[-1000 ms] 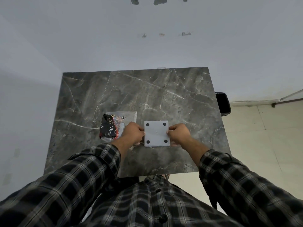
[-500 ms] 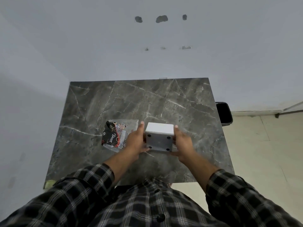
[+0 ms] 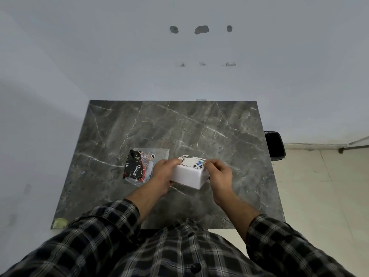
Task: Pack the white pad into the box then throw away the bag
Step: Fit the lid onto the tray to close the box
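Note:
A small white box (image 3: 189,175) with printed labels on its top face sits between both hands, just above the dark marble table (image 3: 199,126). My left hand (image 3: 162,172) grips its left side and my right hand (image 3: 218,172) grips its right side, fingers over the top edge. To the left of the box a clear plastic bag (image 3: 146,164) lies flat on the table, with a black and red printed packet inside it. No separate white pad shows in this view.
A black bin (image 3: 275,144) stands on the tiled floor just off the table's right edge. A pale wall runs behind the table. A small greenish scrap (image 3: 60,223) sits at the table's near left corner.
Both hands have turned the box over: the plain face with four dark dots faced up earlier, and the printed label face is up now. The bag has not moved.

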